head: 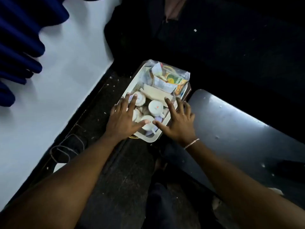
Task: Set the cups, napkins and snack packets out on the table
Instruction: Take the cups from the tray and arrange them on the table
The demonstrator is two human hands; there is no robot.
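A white plastic tray (151,140) sits low on the dark floor (118,171), between the white desk (54,83) on its left and a grey curved seat (239,129) on its right. Its long axis runs from the near corner, under the hands, away and slightly to the right.

In the near half lie several small white cups (156,107), some with handles, tipped at different angles; one shows a small red mark. In the middle a folded stack of pale napkins (155,95) lies across the tray, slanting from upper left to lower right. At the far end a clear plastic bag (184,75) holds crumpled snack packets (173,80) in white, green, yellow and orange, spilling a little past the far right edge.

The left hand (123,120) is spread flat over the tray's left rim and the cups, its fingers (132,103) apart and closed on nothing. The right hand (177,123) is splayed likewise over the right rim, thumb reaching inward to a cup; a thin bracelet (191,143) circles the wrist. Blue curtain folds (18,47) hang at the desk's far left edge.
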